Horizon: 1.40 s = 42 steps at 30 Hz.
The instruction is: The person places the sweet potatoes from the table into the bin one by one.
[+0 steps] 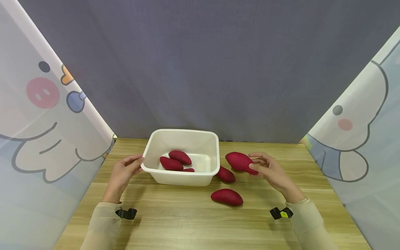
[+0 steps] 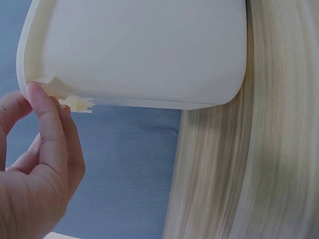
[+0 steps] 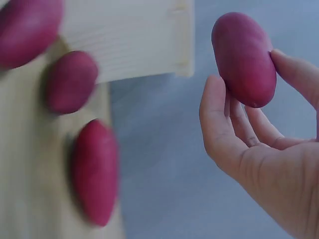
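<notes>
No readable text, label, brand, number or sign anywhere.

A grey curtain [image 1: 200, 69] and 2 cartoon-printed sheets [image 1: 28, 194] screen this table [image 1: 187, 222], booth-style.

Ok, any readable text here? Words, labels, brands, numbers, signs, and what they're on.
No readable text.
White bin: no lettering visible.
Red tuber in the right hand: none visible.
Printed panels: cartoons, no words visible.
Yellow patch at right wrist: too small to tell.
</notes>
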Motion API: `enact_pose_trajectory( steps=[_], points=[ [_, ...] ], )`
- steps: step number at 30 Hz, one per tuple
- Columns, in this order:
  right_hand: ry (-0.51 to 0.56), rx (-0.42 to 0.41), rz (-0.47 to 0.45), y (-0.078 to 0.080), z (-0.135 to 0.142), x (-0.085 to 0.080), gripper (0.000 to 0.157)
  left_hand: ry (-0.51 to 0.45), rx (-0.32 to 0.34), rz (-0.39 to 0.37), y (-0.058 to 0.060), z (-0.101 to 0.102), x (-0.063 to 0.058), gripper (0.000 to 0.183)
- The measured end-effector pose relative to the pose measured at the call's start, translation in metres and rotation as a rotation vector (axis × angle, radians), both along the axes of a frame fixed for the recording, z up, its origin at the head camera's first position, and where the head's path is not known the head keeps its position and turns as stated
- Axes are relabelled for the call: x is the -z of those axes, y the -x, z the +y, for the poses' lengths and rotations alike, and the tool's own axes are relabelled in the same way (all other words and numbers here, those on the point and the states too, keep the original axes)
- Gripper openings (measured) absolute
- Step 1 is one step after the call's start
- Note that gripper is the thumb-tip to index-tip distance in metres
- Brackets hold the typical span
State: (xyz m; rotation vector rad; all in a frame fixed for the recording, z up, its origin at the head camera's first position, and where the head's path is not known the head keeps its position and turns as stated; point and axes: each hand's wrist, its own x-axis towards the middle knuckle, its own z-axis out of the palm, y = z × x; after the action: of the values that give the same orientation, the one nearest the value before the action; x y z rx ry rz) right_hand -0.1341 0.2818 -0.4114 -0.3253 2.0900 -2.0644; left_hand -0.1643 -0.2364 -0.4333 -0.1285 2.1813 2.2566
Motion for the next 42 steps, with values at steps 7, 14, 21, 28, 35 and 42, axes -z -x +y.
enact_pose_trajectory(
  steps=[7, 14, 21, 28, 35, 42],
  points=[
    [-0.112, 0.022, 0.023, 0.03, -0.032, -0.045, 0.051, -0.009, -0.007, -0.008, -0.001, 0.002, 0.0, 0.04],
    [-0.18, -0.021, 0.06, 0.071, -0.081, -0.082, 0.05, -0.012, -0.004, -0.002, -0.003, 0.002, 0.0, 0.041],
    [-0.174, -0.107, 0.074, 0.11, -0.144, -0.094, 0.053, -0.009, 0.0, 0.002, -0.006, 0.002, -0.001, 0.038],
    [-0.219, -0.182, 0.053, 0.134, -0.197, -0.072, 0.046, -0.014, 0.001, 0.003, -0.006, 0.003, -0.001, 0.038],
    [-0.319, -0.247, 0.05, 0.142, -0.224, -0.044, 0.039, -0.02, -0.008, -0.013, -0.007, 0.007, -0.002, 0.045],
    [-0.365, -0.237, 0.017, 0.142, -0.232, -0.024, 0.039, -0.022, -0.006, 0.001, -0.006, 0.008, 0.001, 0.042]
  ],
)
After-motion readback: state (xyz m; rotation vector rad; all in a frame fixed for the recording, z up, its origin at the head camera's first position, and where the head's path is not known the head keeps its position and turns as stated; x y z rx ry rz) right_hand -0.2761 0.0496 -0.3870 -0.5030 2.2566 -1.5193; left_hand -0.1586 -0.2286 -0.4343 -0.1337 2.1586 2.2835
